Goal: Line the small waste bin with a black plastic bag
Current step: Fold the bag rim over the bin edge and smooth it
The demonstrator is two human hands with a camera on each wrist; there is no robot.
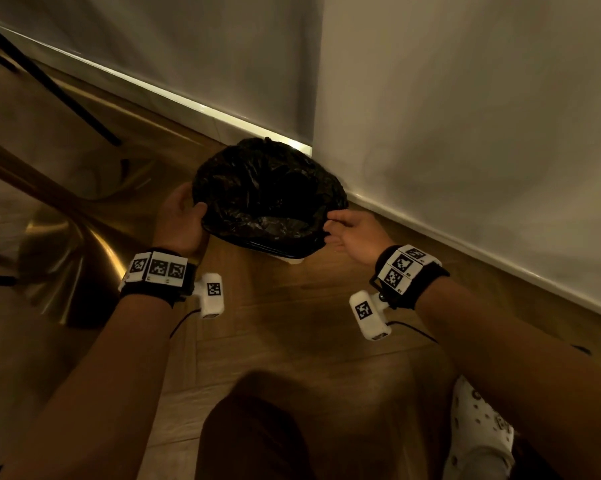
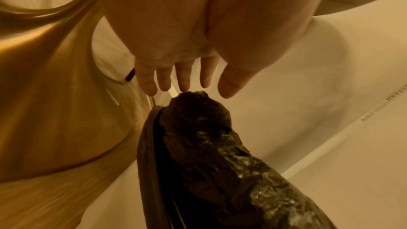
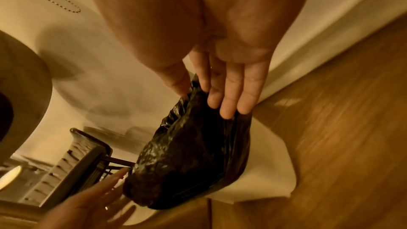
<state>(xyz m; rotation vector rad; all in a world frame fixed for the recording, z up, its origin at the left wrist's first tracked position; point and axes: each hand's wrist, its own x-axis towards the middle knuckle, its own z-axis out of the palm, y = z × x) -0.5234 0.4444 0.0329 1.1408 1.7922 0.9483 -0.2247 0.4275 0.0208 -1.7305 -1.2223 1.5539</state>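
Observation:
A small white waste bin (image 1: pixel 291 260) stands on the wood floor in the wall corner. A crinkled black plastic bag (image 1: pixel 267 195) sits in it, its mouth folded out over the rim. My left hand (image 1: pixel 188 211) is at the bin's left side; in the left wrist view its fingers (image 2: pixel 184 79) are straight and spread just above the bag (image 2: pixel 209 154), holding nothing. My right hand (image 1: pixel 330 220) is at the right rim. In the right wrist view its thumb and forefinger pinch the bag's edge (image 3: pixel 195 91), and the other fingers (image 3: pixel 229 104) lie straight on the bag's fold.
White walls with a baseboard (image 1: pixel 202 112) meet right behind the bin. A shiny gold table base (image 1: pixel 70 271) stands to the left, with black furniture legs (image 1: pixel 49 81) further back. My knee (image 1: pixel 257 434) and a white patterned slipper (image 1: pixel 479 431) are near the bottom.

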